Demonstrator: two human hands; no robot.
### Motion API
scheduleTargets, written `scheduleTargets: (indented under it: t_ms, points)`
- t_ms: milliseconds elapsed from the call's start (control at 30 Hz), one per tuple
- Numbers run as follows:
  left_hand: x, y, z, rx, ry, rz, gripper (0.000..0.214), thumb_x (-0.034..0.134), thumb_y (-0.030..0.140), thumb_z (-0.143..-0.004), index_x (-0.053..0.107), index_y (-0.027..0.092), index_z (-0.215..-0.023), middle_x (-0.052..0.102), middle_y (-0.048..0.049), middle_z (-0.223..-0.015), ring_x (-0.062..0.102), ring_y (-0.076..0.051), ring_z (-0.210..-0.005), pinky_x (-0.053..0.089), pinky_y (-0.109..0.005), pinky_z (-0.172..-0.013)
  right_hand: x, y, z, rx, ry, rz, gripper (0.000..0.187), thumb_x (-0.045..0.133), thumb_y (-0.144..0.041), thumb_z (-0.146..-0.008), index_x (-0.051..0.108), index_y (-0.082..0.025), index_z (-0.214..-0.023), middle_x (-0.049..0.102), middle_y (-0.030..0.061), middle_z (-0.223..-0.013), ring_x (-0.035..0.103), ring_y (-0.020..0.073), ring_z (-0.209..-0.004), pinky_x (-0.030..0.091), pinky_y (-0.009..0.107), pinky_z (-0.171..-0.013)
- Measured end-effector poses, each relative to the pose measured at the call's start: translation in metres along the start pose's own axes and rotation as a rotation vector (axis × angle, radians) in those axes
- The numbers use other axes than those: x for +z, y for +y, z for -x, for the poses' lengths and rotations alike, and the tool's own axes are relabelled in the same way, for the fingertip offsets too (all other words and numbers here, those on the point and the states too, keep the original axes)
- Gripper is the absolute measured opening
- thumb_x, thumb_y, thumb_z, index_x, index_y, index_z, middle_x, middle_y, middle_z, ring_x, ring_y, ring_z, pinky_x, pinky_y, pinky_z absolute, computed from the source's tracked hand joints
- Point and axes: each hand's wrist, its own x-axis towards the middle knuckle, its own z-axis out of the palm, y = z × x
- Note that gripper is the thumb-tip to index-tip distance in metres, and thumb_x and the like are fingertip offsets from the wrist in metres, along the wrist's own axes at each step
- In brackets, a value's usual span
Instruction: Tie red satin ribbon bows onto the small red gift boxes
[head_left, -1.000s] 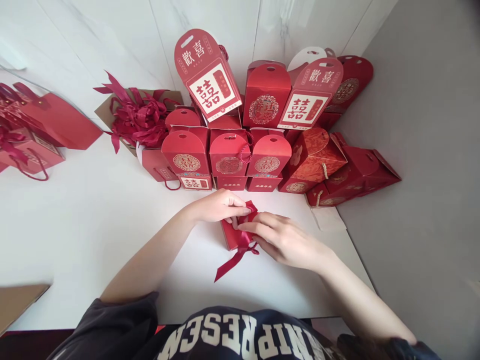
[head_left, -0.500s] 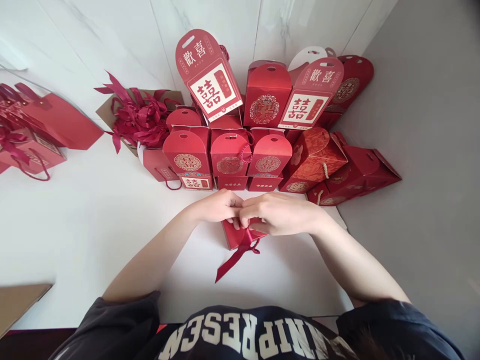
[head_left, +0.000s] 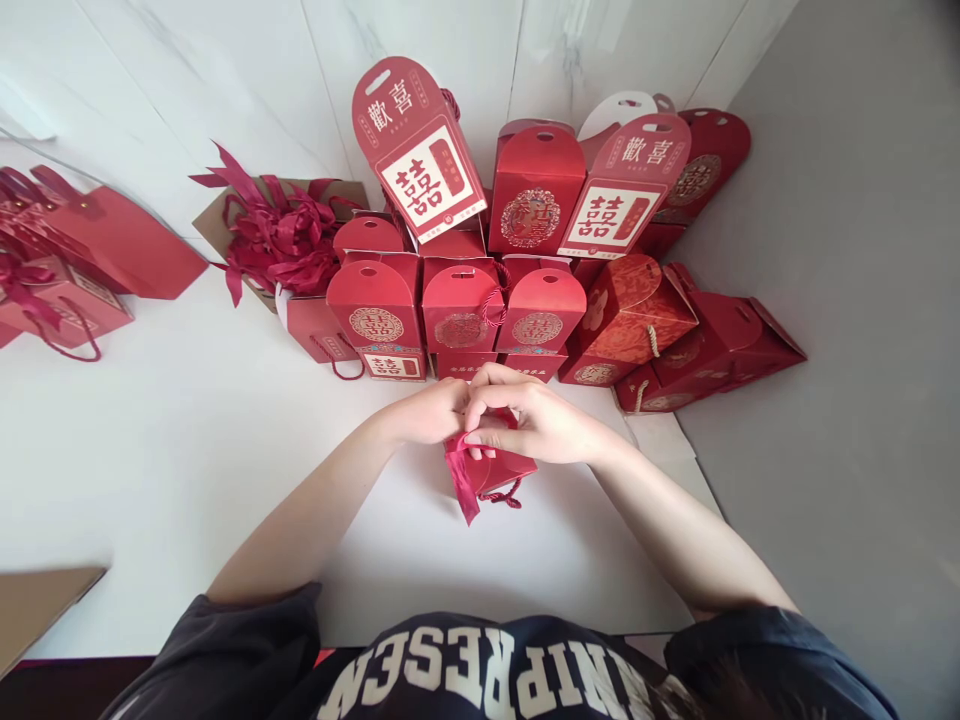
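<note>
In front of me a small red gift box (head_left: 504, 468) stands on the white table, with a twisted red cord handle (head_left: 504, 495) hanging on its near side. A dark pink ribbon (head_left: 463, 487) runs over the box top, and one loose end drops down its near left side. My right hand (head_left: 525, 420) pinches this ribbon between thumb and forefinger, just above the box. Against it, at the box's left edge, my left hand (head_left: 439, 412) is closed, its fingertips mostly hidden by the right hand. It appears to grip the ribbon as well.
Several red gift boxes (head_left: 375, 305) are stacked behind my hands against the tiled wall. An open brown carton (head_left: 214, 220) holds a heap of dark pink ribbons (head_left: 281, 235). Red bags (head_left: 124, 240) stand far left. A grey panel (head_left: 847, 250) rises on the right; a cardboard piece (head_left: 45, 605) lies front left.
My right hand has shifted slightly left and now pinches the ribbon. The ribbon's loose end has swung from the box's near front towards its left side, drawn up shorter.
</note>
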Motion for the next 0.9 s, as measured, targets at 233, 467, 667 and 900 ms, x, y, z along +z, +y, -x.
scheduleTargets:
  t_ms: [233, 467, 667, 900]
  points:
    - [-0.001, 0.003, 0.001, 0.008, 0.008, -0.025, 0.013, 0.059, 0.009, -0.075, 0.069, 0.013, -0.067, 0.072, -0.0019, -0.076, 0.068, -0.018, -0.082, 0.053, -0.022, -0.069, 0.014, 0.007, -0.001, -0.082, 0.116, 0.086, 0.004, 0.066, -0.021, -0.088, 0.064, -0.02, -0.084, 0.053, 0.0055, -0.1, 0.053, 0.0179, -0.098, 0.047, 0.036, -0.092]
    - [-0.002, 0.005, 0.001, -0.068, -0.037, 0.048, 0.02, 0.056, 0.024, -0.087, 0.072, 0.014, -0.079, 0.073, -0.0045, -0.079, 0.068, -0.013, -0.069, 0.054, -0.023, -0.068, 0.005, 0.013, 0.015, 0.253, 0.206, -0.039, 0.026, 0.062, -0.041, -0.09, 0.051, -0.021, -0.102, 0.058, 0.005, -0.101, 0.057, 0.0169, -0.089, 0.048, 0.032, -0.081]
    - [-0.002, 0.005, 0.003, -0.11, 0.003, 0.071, 0.031, 0.054, 0.037, -0.09, 0.072, 0.013, -0.081, 0.073, -0.0064, -0.078, 0.069, -0.015, -0.068, 0.056, -0.026, -0.067, -0.004, 0.012, 0.025, 0.363, 0.112, -0.199, 0.023, 0.052, -0.042, -0.096, 0.052, -0.019, -0.101, 0.064, 0.0012, -0.089, 0.059, 0.0135, -0.081, 0.044, 0.026, -0.074]
    - [-0.004, 0.009, 0.008, -0.083, -0.026, -0.099, 0.025, 0.06, 0.038, -0.086, 0.071, 0.016, -0.08, 0.071, -0.0033, -0.074, 0.069, -0.016, -0.072, 0.052, -0.023, -0.065, -0.003, 0.013, 0.027, 0.313, 0.073, -0.191, 0.018, 0.056, -0.035, -0.094, 0.055, -0.019, -0.102, 0.061, -0.0003, -0.081, 0.055, 0.0128, -0.075, 0.043, 0.025, -0.069]
